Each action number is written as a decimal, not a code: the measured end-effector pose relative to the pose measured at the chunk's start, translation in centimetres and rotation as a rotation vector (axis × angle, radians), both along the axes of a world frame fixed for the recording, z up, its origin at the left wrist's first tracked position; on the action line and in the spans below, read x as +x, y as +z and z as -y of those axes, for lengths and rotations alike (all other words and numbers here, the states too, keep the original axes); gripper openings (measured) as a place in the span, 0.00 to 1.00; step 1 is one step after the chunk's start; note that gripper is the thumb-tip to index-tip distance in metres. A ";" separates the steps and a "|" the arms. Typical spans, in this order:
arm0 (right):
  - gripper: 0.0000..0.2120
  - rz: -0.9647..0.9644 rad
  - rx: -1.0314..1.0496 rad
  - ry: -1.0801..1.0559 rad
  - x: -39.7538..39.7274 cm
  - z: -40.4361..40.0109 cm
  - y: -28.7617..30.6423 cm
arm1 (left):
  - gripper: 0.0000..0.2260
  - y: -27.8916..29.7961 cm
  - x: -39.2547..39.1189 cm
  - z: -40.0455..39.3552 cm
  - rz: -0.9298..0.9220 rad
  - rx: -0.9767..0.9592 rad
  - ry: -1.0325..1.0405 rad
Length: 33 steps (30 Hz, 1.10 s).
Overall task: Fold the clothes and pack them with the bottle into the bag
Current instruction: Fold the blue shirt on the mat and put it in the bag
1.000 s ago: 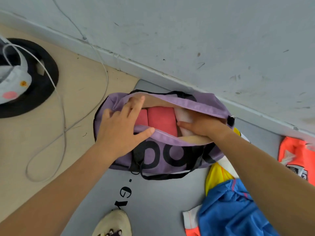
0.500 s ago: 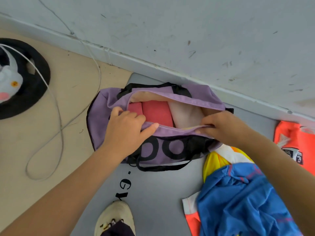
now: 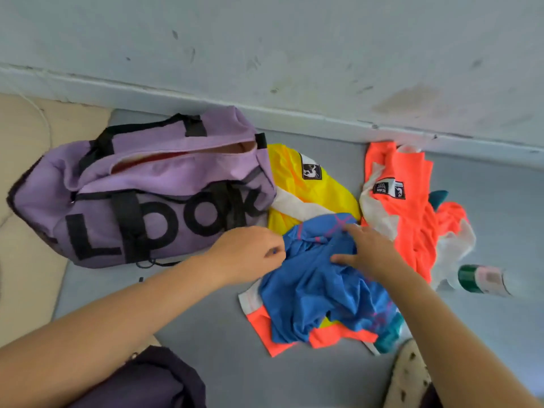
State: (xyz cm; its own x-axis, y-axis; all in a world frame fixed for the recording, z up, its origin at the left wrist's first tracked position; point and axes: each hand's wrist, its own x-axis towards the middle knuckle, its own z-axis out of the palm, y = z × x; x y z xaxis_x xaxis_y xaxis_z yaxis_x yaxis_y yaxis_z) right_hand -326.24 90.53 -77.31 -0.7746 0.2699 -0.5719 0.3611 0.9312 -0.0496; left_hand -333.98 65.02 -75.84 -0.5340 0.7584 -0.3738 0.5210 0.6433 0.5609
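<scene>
Hands first: I have my left hand (image 3: 250, 254) at the near-left edge of the crumpled blue garment (image 3: 318, 284), fingers curled in what looks like a pinch on the cloth, though blur stops me from confirming the grasp. My right hand (image 3: 365, 251) lies on top of the same garment with fingers spread and relaxed, pressing rather than clutching. I judge this placement as a pick-up for the next fold: one hand finding an edge, the other steadying the heap.

The purple bag (image 3: 141, 195) sits just left of the pile, touching the yellow shirt (image 3: 297, 184). Its zip mouth gapes, with red fabric visible inside, so it stays ready to receive more. The orange shirt (image 3: 406, 207) lies unfolded to the right, near the wall. The bottle (image 3: 482, 279), green-capped, rests on its side just beyond the orange shirt's lower edge, not yet packed. Orange and white cloth shows beneath the blue garment.

Surface: a grey mat (image 3: 220, 334) carries everything, bordered on the left by beige flooring (image 3: 26, 260). A scuffed pale wall (image 3: 294, 54) with skirting runs behind. A shoe (image 3: 409, 378) shows at lower right.
</scene>
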 end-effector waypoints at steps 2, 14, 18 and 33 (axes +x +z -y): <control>0.17 0.002 -0.047 0.000 1.4 -1.1 -0.3 | 0.10 1.2 -0.3 -0.8 0.016 -0.045 -0.070; 0.04 -0.517 -1.119 -0.174 1.7 2.7 22.9 | 0.14 20.9 1.1 -4.8 0.225 0.253 -0.029; 0.05 -0.662 -1.216 -0.167 4.8 3.6 31.3 | 0.22 27.9 4.7 -3.9 0.219 0.451 0.205; 0.14 -0.423 -0.987 0.045 16.0 5.2 39.6 | 0.14 35.9 15.9 2.0 -0.093 0.724 0.493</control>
State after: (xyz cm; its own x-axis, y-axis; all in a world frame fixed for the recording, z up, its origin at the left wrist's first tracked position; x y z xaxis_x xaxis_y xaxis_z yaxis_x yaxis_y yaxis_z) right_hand -310.25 85.35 -37.67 -0.9586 -0.1979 -0.2048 0.1049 0.4232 -0.8999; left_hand -318.09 63.00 -39.99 -0.8674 0.4674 0.1710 0.3420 0.3100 0.8871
